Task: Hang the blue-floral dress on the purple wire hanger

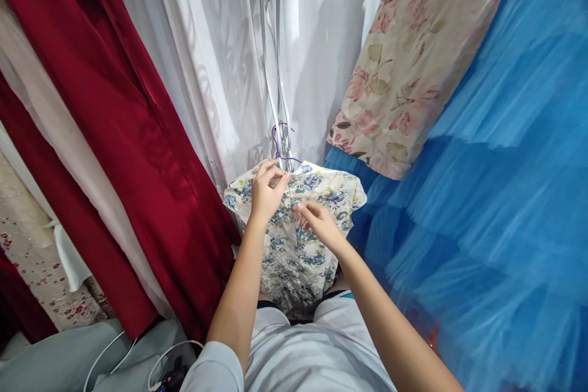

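Note:
A white cap-sleeved floral dress (pixel 316 257) with blue and yellow-green flowers hangs in front of me, its lower end down between my legs. A thin purple hanger (pixel 277 142) shows above its neckline. My left hand (pixel 269 191) is closed in a pinch on the dress at the neckline, beside the centre seam. Lower and to the right, my right hand (pixel 319 223) has its thumb and fingers drawn together close to that seam. What lies between those fingertips, if anything, is too small to make out.
White ribbon-like straps (pixel 271 61) run down in front of a white curtain (pixel 215 43). Long red garments (pixel 151 135) hang at left. A beige cloth with pink flowers (pixel 390 92) and blue tiered tulle (pixel 496 220) hang at right. White cables (pixel 158 361) lie at lower left.

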